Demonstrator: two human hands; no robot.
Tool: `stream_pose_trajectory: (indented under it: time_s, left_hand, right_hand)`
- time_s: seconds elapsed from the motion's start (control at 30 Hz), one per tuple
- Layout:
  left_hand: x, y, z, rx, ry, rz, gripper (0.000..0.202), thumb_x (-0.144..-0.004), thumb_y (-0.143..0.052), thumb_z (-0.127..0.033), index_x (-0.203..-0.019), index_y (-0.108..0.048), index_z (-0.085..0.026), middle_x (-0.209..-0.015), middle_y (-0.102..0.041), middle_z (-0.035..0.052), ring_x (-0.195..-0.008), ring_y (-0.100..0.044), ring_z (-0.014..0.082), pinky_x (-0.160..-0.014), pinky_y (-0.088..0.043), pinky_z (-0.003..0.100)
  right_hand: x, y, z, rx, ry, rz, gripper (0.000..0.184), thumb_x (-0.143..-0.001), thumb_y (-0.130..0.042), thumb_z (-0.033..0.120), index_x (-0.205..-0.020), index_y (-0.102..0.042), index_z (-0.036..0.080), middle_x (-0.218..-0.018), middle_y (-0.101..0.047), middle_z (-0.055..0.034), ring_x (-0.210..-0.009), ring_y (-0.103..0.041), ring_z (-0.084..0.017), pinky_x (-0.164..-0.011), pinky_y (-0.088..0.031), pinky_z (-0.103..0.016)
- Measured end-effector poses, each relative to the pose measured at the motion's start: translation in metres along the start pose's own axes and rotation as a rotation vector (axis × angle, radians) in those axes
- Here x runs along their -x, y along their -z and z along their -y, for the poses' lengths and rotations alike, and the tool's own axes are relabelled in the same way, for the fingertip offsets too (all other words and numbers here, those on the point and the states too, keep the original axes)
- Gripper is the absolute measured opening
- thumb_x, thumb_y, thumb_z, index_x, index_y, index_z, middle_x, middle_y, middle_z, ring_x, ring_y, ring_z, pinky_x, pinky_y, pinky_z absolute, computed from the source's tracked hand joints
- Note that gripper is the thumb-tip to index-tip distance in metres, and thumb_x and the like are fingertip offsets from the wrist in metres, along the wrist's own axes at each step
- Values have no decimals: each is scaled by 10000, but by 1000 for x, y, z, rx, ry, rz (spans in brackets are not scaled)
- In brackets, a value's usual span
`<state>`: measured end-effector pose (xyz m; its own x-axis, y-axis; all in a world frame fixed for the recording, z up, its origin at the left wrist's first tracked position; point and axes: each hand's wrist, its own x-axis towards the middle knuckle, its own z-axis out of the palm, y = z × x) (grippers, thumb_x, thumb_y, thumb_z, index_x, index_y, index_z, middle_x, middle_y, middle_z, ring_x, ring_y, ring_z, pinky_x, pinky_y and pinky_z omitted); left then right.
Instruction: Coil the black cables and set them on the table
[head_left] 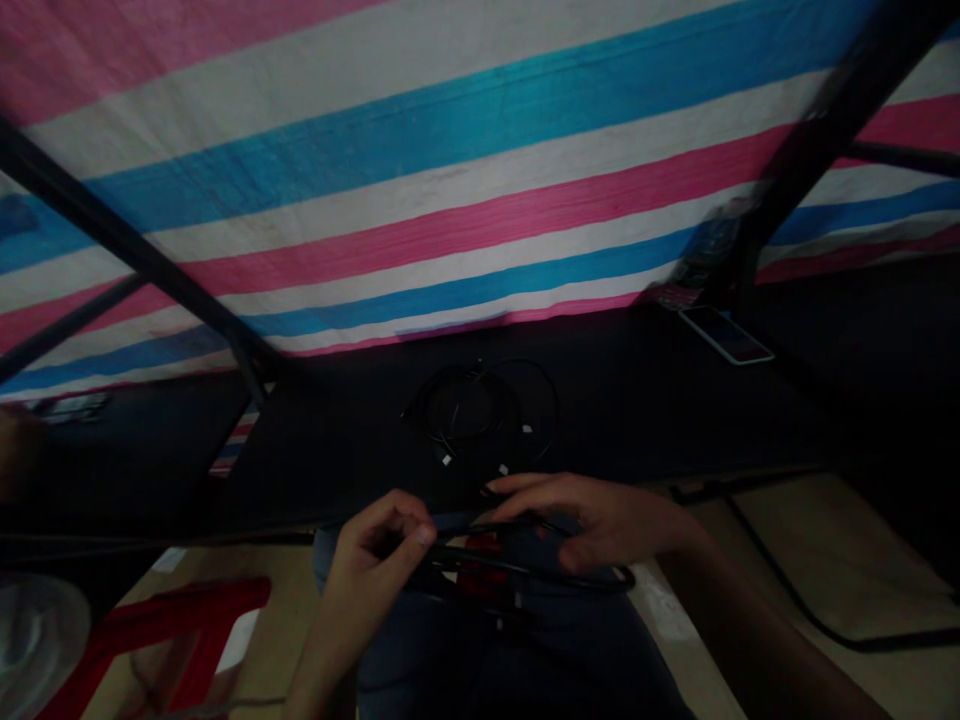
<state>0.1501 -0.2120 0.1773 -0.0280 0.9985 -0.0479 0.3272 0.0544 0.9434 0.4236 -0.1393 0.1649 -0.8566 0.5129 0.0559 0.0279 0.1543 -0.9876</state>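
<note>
Over my lap, a black cable [517, 568] hangs in loose loops between my two hands. My left hand [379, 550] is closed, its thumb and fingertips pinching one end of the loops. On the other side, my right hand [600, 518] has its fingers stretched out and its thumb apart, with the loops running just by the thumb and fingers. A coil of black cable [450, 405] with pale metal plug ends lies on the black table [322, 440], beyond my hands. Dim light hides the cable's lower strands against my dark trousers.
A phone [726, 335] lies at the table's right, beside a clear plastic bag [694, 265]. Dark metal posts [150, 270] slant up at both sides before a striped sheet [480, 215]. A red stool [187, 610] stands lower left; another person's hand [16, 450] blurs at the left edge.
</note>
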Motion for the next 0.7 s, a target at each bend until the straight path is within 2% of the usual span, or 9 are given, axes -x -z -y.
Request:
stream_pose_trajectory:
  time_s: [0.13, 0.23, 0.3, 0.37, 0.43, 0.5, 0.6, 0.7]
  left_hand:
    - [-2, -1, -3, 79, -38, 49, 298, -803, -735, -474, -761, -623, -202, -570, -510, -41, -501, -417, 111, -473, -313, 210]
    - [-4, 0, -6, 109, -53, 97, 285, -794, -750, -457, -867, -643, -203, -580, -502, -53, -513, -415, 114, -487, -318, 217]
    - [-6, -1, -8, 118, -40, 123, 303, -772, -769, -413, -958, -657, -201, -634, -565, -36, -563, -485, 132, -524, -370, 226]
    - [-9, -3, -11, 116, -3, 133, 351, -738, -793, -368, -1013, -660, -196, -772, -665, 13, -678, -588, 167, -592, -441, 245]
    - [-10, -8, -14, 92, 34, 136, 372, -706, -817, -333, -1013, -665, -190, -915, -715, 56, -823, -652, 205, -684, -496, 272]
    - [-11, -13, -17, 56, 62, 160, 360, -710, -812, -308, -1018, -668, -190, -943, -723, 55, -881, -669, 216, -744, -517, 290]
    - [-11, -19, -18, 36, 80, 198, 306, -773, -740, -269, -1061, -664, -200, -921, -720, 30, -874, -674, 201, -771, -526, 295]
    - [-9, -23, -15, 35, 89, 225, 282, -797, -698, -232, -1077, -671, -207, -928, -719, 19, -886, -675, 193, -791, -528, 291]
  right_hand:
    - [-5, -1, -7, -92, -20, -85, 527, -797, -749, 655, -1125, -775, 243, -1339, -642, -117, -1226, -631, -283, -1020, -498, -442]
    - [-4, 0, -9, -258, 18, -155, 663, -863, -554, 782, -1202, -734, 241, -1343, -638, -128, -1227, -625, -277, -1048, -470, -452]
    - [0, 3, -5, -369, 47, -157, 782, -840, -462, 859, -1266, -707, 251, -1429, -594, -138, -1306, -579, -299, -1091, -432, -475]
    - [3, 4, 2, -380, 60, -108, 766, -776, -601, 832, -1285, -705, 270, -1523, -523, -122, -1371, -527, -318, -1132, -390, -485]
    - [4, 3, 7, -308, 63, -111, 607, -794, -717, 706, -1223, -744, 278, -1563, -490, -91, -1377, -527, -313, -1155, -369, -485]
    - [1, 0, 6, -272, 66, -203, 456, -913, -627, 643, -1097, -799, 264, -1529, -537, -76, -1338, -567, -296, -1156, -376, -493]
    - [-6, -6, -2, -339, 73, -359, 612, -1017, -369, 672, -1059, -820, 260, -1500, -573, -77, -1378, -529, -299, -1151, -388, -510]
    - [-13, -9, -2, -477, 180, -445, 562, -1007, -403, 673, -1095, -815, 301, -1527, -553, -37, -1469, -414, -312, -1175, -360, -507]
